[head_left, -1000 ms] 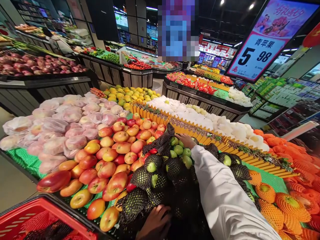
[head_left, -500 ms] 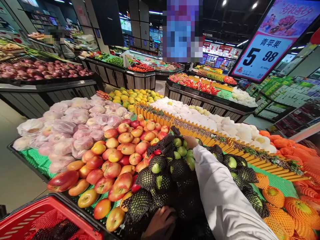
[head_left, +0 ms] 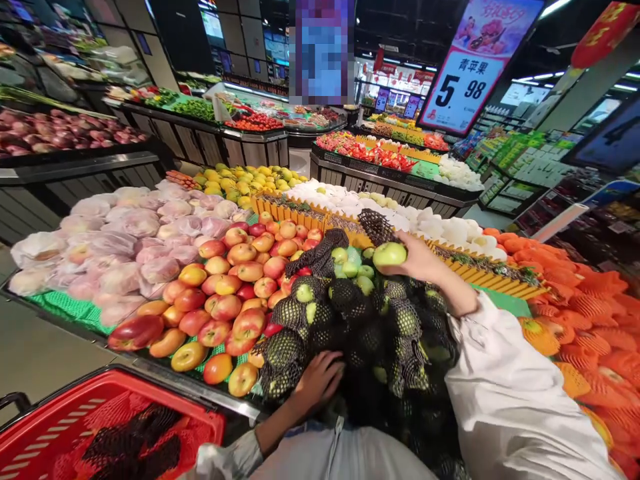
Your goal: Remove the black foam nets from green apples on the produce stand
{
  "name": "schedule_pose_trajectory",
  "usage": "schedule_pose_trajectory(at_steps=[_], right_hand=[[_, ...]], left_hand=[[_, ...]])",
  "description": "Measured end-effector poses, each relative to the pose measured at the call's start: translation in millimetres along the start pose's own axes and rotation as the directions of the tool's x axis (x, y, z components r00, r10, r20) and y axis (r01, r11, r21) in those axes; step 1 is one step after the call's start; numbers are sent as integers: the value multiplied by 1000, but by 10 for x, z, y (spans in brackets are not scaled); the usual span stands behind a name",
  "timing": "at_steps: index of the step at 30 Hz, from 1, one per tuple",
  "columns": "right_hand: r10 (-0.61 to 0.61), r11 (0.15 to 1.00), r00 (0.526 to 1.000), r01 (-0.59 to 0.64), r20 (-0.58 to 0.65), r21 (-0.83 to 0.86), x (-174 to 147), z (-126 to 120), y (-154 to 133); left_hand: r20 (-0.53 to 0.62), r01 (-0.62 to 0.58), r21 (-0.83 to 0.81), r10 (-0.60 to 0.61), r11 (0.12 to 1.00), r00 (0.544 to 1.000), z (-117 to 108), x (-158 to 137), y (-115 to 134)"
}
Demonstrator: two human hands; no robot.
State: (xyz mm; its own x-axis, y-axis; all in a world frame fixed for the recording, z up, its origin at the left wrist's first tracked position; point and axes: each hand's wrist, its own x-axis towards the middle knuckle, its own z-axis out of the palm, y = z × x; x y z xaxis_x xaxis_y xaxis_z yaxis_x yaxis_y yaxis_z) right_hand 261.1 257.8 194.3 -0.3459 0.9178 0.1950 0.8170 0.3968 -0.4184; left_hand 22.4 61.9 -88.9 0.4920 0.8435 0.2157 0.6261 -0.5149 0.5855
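My right hand (head_left: 423, 261) is closed around a green apple (head_left: 390, 255), raised over the heap at the back of the green apples. A black foam net (head_left: 376, 225) sticks up just behind that apple; whether it is attached cannot be made out. Bare green apples (head_left: 353, 267) lie below and to the left of the hand. My left hand (head_left: 319, 379) lies flat with fingers stretched out on the front of the heap, touching netted green apples (head_left: 286, 352) in black sleeves. A loose black net (head_left: 320, 253) rests between the bare green apples and the red ones.
Red-yellow apples (head_left: 243, 272) fill the stand to the left, with bagged pink fruit (head_left: 120, 280) beyond. Orange-netted fruit (head_left: 590, 313) lies right. An orange picket divider (head_left: 480, 270) runs behind. A red basket (head_left: 215, 427) with black nets inside stands at lower left.
My right hand has lifted a green apple out of the heap, up and to the right. My left hand has straightened on the front apples. The view has shifted right.
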Motion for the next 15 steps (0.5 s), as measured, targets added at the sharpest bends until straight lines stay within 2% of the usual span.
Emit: schedule_pose_trajectory(at_steps=[2,4,8,10,12,15], right_hand=[[-8,994,997,0,75,107,-532,-127,-205],[-5,995,993,-7,118,103,-1048,-219,-381],[29,993,991,-44,127,114,-1901,-239,-504],[66,983,993,-82,98,166,-2206,-117,-464],[107,967,991,-122,77,224,-2416,106,-419],[109,934,990,-134,95,330,-2562,565,-433]], left_hand=[[-17,-58,8,58,998,998,-102,-27,77],[-68,-103,-26,101,994,993,-270,-54,200],[-143,-114,-180,89,977,986,-640,-79,461],[-164,-81,-307,31,948,986,-754,-84,556],[-149,-37,-477,-39,878,988,-783,-90,623],[-15,66,-732,-113,678,993,-680,-106,671]])
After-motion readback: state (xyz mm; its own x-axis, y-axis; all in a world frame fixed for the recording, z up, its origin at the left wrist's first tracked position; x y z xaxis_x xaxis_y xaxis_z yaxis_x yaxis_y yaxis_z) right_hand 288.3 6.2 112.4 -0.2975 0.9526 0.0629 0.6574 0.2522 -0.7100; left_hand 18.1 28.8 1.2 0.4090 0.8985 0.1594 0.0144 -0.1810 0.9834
